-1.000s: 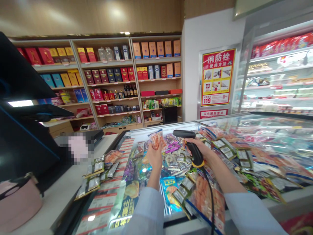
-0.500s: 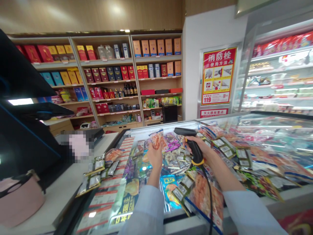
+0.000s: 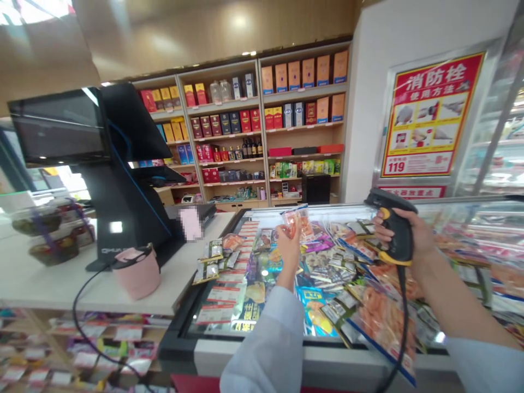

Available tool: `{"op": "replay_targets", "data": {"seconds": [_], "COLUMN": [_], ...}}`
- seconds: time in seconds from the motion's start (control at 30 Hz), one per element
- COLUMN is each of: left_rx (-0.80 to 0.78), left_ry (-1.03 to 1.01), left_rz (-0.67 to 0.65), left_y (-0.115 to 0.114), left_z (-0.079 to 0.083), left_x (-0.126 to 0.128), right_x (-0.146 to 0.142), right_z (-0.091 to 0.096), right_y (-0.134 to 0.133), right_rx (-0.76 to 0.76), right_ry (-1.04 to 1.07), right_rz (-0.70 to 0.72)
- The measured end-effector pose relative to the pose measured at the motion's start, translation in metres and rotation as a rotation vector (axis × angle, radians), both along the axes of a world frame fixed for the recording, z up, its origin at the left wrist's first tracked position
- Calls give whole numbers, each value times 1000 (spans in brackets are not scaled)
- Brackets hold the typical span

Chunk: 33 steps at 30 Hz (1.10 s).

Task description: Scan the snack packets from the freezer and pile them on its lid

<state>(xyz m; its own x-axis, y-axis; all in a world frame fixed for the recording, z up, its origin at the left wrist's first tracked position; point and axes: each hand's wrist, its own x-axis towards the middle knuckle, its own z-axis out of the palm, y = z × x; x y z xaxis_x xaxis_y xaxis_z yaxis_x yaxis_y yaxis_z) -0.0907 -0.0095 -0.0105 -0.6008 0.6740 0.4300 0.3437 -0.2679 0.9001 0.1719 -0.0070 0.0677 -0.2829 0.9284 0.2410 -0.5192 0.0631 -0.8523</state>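
My left hand point(image 3: 289, 248) is raised above the glass freezer lid point(image 3: 229, 305), fingers closed on a small clear snack packet point(image 3: 298, 220) with orange contents. To its right, my right hand point(image 3: 403, 234) grips a black and yellow barcode scanner point(image 3: 392, 228), whose head points left toward the packet. The scanner's black cable point(image 3: 399, 327) hangs down past my forearm. Many snack packets point(image 3: 331, 273) lie spread on the lid beneath both hands.
A black checkout screen point(image 3: 61, 126) on a stand point(image 3: 123, 202) occupies the white counter point(image 3: 49, 278) at left, with a pink pouch point(image 3: 137, 271) and several packets point(image 3: 208, 262) beside it. Shelves of boxed goods point(image 3: 245, 120) line the back wall. A red fire notice point(image 3: 429, 123) hangs right.
The view has swung left, bringing the checkout screen and counter into sight. My left hand still holds the packet up; my right hand with the scanner sits farther right in view.
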Motion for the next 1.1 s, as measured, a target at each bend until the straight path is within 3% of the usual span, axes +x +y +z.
{"op": "replay_targets", "data": {"seconds": [0.13, 0.27, 0.37, 0.47, 0.6, 0.8, 0.93, 1.1], "left_rx": [75, 19, -73, -198, -383, -454, -354, -304], "left_ry": [-35, 77, 158, 219, 278, 580, 694, 711], "left_rz": [34, 217, 385, 530, 621, 782, 820, 781], "left_y": [-26, -65, -96, -121, -132, -113, -105, -109], "left_z": [31, 59, 65, 56, 30, -11, -22, -21], "left_x": [-40, -97, -142, -180, -216, -230, -226, -221], "right_x": [-7, -38, -76, -122, -187, -268, -294, -302], "right_z": [27, 51, 59, 54, 28, -42, -82, -104], "right_y": [-16, -34, -42, -46, -44, -40, -38, -37], "right_rx": [15, 28, 30, 17, 6, -138, -272, -358], "right_ry": [32, 117, 162, 188, 169, 87, 57, 58], "right_rz": [-49, -60, -8, 76, 209, 358, 420, 429]}}
